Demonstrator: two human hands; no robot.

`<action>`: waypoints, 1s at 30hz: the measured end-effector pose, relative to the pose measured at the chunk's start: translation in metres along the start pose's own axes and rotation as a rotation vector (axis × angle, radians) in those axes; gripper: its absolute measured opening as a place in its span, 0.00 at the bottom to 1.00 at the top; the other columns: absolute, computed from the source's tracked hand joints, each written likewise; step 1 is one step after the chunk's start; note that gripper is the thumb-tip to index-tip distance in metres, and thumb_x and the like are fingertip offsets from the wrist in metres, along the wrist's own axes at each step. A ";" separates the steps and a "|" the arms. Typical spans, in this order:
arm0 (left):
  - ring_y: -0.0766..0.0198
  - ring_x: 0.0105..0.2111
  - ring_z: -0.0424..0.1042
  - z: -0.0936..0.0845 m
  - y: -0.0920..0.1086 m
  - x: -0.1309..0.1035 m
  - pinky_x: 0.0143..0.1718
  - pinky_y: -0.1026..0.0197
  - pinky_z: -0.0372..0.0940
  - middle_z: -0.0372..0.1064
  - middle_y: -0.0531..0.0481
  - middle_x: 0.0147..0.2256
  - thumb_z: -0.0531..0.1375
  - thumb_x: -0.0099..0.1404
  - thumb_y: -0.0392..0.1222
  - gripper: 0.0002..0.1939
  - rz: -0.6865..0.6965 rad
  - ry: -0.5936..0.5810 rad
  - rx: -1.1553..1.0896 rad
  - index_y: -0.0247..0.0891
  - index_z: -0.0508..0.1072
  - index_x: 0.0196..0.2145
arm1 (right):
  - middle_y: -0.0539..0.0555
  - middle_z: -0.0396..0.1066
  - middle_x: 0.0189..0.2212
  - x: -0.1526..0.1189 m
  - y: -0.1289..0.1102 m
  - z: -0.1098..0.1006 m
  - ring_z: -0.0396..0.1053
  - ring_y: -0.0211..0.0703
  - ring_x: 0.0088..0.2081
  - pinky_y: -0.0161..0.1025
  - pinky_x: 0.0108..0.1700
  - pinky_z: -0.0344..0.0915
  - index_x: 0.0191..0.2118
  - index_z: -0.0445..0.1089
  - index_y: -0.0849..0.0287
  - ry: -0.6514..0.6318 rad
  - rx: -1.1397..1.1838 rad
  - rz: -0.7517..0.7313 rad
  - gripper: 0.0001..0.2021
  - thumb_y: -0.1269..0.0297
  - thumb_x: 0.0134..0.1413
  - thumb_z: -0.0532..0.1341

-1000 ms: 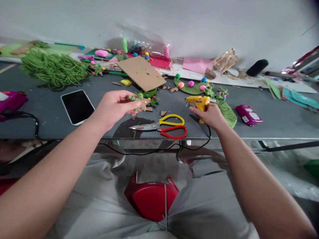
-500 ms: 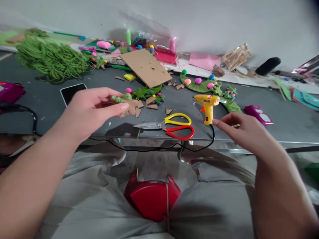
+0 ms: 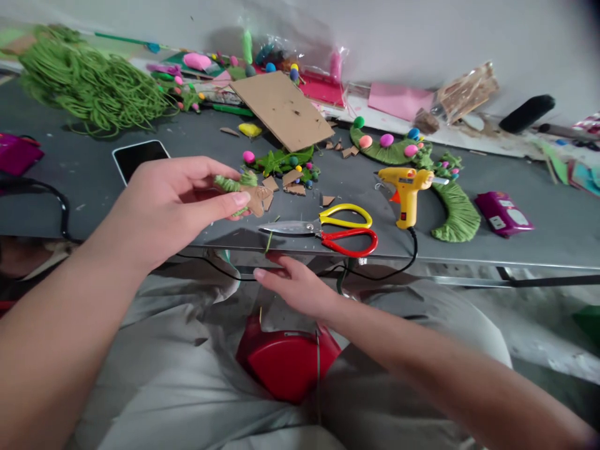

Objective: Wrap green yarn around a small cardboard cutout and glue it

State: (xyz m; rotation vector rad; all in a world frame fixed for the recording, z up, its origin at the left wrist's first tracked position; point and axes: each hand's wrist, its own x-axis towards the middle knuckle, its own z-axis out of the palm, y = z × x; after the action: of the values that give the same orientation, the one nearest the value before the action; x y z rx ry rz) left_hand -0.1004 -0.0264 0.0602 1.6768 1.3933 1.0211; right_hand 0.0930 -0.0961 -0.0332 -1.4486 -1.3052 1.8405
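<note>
My left hand pinches a small cardboard shape partly wound with green yarn, holding it above the grey table. My right hand is at the table's front edge, thumb and fingers apart, with nothing seen in it. A short green strand lies just beyond its fingertips. Between the hands and the back of the table lie scissors with one yellow and one red handle, blades pointing left. To the right, a yellow glue gun stands on its grip, away from both hands.
Cardboard scraps and a cardboard sheet lie mid-table. A green yarn heap is at back left, near a phone. A yarn-wrapped ring with coloured balls and a purple packet are right. A black cord hangs over the edge.
My right hand has left its place beside the glue gun and moved left to the table edge below the scissors. My left hand keeps its hold on the yarn-wound cardboard.
</note>
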 end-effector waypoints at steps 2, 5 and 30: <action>0.56 0.34 0.81 0.000 0.001 -0.002 0.37 0.56 0.76 0.83 0.48 0.37 0.71 0.60 0.44 0.12 -0.017 -0.027 -0.006 0.42 0.83 0.42 | 0.58 0.74 0.59 0.011 0.000 0.002 0.70 0.52 0.60 0.46 0.60 0.68 0.61 0.71 0.56 -0.010 0.108 0.049 0.29 0.46 0.59 0.66; 0.60 0.34 0.79 0.000 0.005 -0.006 0.36 0.60 0.74 0.82 0.49 0.37 0.70 0.62 0.42 0.10 -0.074 -0.115 -0.080 0.41 0.82 0.41 | 0.57 0.68 0.64 0.023 0.003 0.006 0.67 0.53 0.63 0.46 0.55 0.71 0.60 0.71 0.54 -0.008 0.188 0.101 0.27 0.48 0.58 0.67; 0.45 0.58 0.74 -0.008 -0.023 -0.029 0.52 0.49 0.71 0.74 0.42 0.59 0.64 0.68 0.47 0.07 -0.382 -0.797 -0.417 0.48 0.82 0.42 | 0.48 0.64 0.26 -0.041 -0.032 -0.034 0.59 0.35 0.29 0.34 0.36 0.57 0.29 0.63 0.57 -0.307 -0.550 -0.524 0.18 0.55 0.72 0.53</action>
State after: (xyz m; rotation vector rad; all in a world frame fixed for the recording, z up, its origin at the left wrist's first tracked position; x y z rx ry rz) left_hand -0.1199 -0.0511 0.0396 1.2224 0.8372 0.3157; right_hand 0.1316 -0.1010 0.0147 -0.9190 -2.2221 1.4417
